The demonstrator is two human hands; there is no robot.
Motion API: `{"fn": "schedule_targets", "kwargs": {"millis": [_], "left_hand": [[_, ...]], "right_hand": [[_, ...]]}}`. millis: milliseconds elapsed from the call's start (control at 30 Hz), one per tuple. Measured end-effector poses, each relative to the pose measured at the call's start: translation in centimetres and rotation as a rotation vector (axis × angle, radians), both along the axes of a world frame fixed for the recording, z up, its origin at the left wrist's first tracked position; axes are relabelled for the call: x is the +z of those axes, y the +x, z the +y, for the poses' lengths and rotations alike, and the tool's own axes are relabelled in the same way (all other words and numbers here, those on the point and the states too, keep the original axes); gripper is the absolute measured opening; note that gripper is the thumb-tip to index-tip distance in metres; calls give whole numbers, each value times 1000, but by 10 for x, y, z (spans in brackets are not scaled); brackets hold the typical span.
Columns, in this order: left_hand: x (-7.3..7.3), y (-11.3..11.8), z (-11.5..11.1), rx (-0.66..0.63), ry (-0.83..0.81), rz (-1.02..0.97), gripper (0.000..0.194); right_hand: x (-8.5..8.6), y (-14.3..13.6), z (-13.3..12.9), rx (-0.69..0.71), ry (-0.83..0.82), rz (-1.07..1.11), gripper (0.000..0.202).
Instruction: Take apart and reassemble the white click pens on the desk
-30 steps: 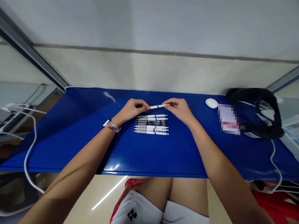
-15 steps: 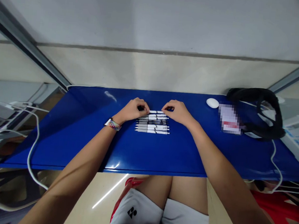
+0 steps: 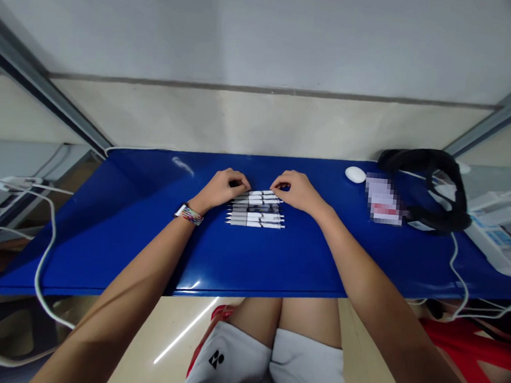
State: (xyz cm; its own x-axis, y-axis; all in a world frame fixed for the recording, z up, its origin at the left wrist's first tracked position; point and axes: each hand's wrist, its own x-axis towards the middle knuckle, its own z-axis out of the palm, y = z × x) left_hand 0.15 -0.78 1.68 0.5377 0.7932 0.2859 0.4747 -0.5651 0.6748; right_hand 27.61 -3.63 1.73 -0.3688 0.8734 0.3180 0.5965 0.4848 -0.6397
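Observation:
Several white and grey pens lie side by side in a stack of rows on the blue table, their tips pointing left. One darker pen lies among them. At the left end of the farthest pen, my left hand has its thumb and forefinger pinched. My right hand pinches the other end of that same pen, which looks slightly tilted, its right end farther away. A watch with a colourful band is on my left wrist.
On the right of the blue table are a white oval object, a blurred-out card or packet and a black strap-like headset. White cables hang at both sides. A wall stands behind.
The view has shifted a little, moving the scene slightly left. The farthest pen now looks more slanted between my hands, which stay at its ends.

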Motion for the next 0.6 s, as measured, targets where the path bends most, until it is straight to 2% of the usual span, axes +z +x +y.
{"fn": "schedule_targets", "kwargs": {"millis": [133, 200, 333, 467, 600], "left_hand": [[-1, 2, 1, 44, -85, -84, 21], [-1, 2, 2, 49, -172, -143, 20], [0, 4, 0, 70, -217, -238, 21], [1, 6, -16, 108, -234, -342, 27], [-1, 10, -40, 220, -227, -451, 32]], "right_hand": [[-3, -1, 0, -16, -34, 98, 12], [-7, -4, 1, -44, -75, 205, 15], [-10, -19, 0, -85, -163, 371, 21], [-11, -31, -11, -78, -213, 445, 25], [-16, -34, -29, -162, -174, 472, 27]]}}
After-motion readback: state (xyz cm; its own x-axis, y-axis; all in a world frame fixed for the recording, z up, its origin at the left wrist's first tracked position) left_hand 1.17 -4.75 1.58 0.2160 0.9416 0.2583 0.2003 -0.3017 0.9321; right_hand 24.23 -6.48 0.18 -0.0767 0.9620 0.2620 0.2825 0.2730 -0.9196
